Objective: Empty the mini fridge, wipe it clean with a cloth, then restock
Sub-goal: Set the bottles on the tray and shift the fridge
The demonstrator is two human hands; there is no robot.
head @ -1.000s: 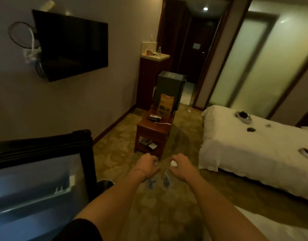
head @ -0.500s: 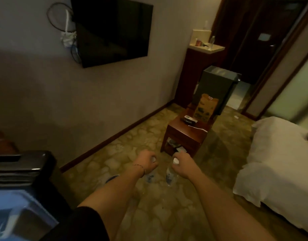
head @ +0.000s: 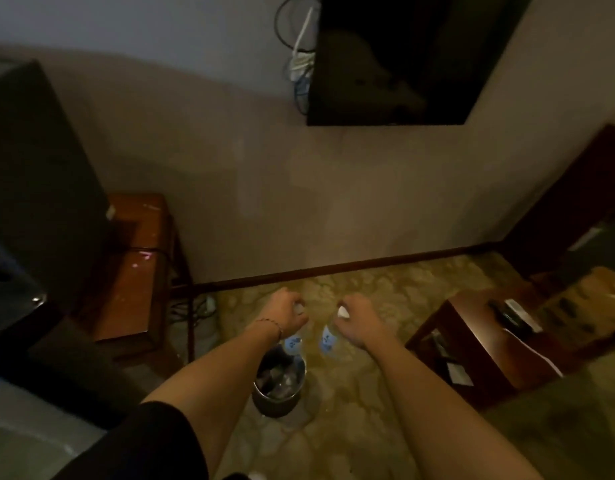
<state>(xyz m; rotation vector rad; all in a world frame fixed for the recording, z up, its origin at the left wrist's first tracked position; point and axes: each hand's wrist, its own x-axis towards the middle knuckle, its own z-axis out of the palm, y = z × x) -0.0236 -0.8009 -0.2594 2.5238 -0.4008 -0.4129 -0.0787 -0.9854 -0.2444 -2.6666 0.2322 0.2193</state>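
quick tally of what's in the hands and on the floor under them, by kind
bottles: 2, one in the left hand at, one in the right hand at
bin: 1, on the carpet
total: 3

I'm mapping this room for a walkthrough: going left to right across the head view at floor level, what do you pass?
Dark mini fridge → reddish wooden side table → round metal waste bin → low brown wooden table.
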